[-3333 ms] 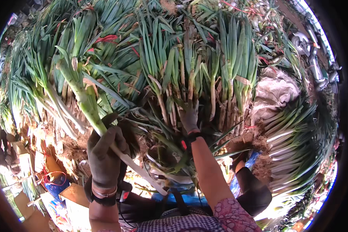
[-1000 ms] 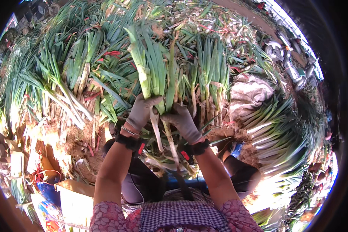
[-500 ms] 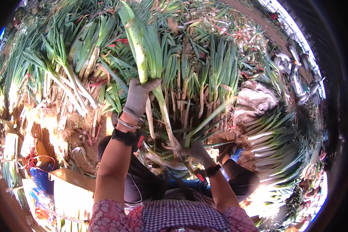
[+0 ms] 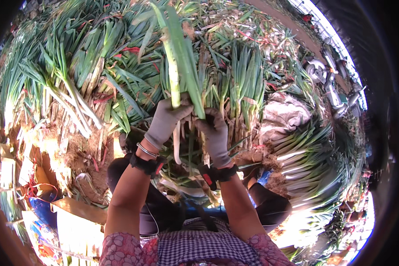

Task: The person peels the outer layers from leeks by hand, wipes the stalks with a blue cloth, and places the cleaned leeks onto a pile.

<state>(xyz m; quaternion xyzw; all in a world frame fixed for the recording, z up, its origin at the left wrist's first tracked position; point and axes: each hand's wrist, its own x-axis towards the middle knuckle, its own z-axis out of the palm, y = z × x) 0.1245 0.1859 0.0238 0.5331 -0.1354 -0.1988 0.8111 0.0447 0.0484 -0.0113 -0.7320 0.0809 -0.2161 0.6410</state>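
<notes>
Both my hands wear grey gloves and meet in front of me. My left hand (image 4: 169,120) is closed round a big green onion (image 4: 173,75), its leaves pointing away and its white end (image 4: 177,144) hanging below my fist. Beside it, my right hand (image 4: 215,135) grips the lower part of a broad green leaf (image 4: 188,66) at thumb and fingers. Whether that leaf belongs to the same onion is hidden by my fingers. Standing onions (image 4: 244,75) lie packed just beyond my hands.
Heaped onions (image 4: 93,40) fill the far left, with a few pale-stemmed ones (image 4: 73,104) on top. At the right are a crumpled whitish sack (image 4: 284,116) and a row of white-stemmed onions (image 4: 301,166). A cardboard box (image 4: 82,213) stands near left; a parked scooter (image 4: 332,91) is far right.
My right hand has risen from low near my knees to beside my left hand and now grips the leaf. The stripped-looking stalk and leaf it held low are no longer in it.
</notes>
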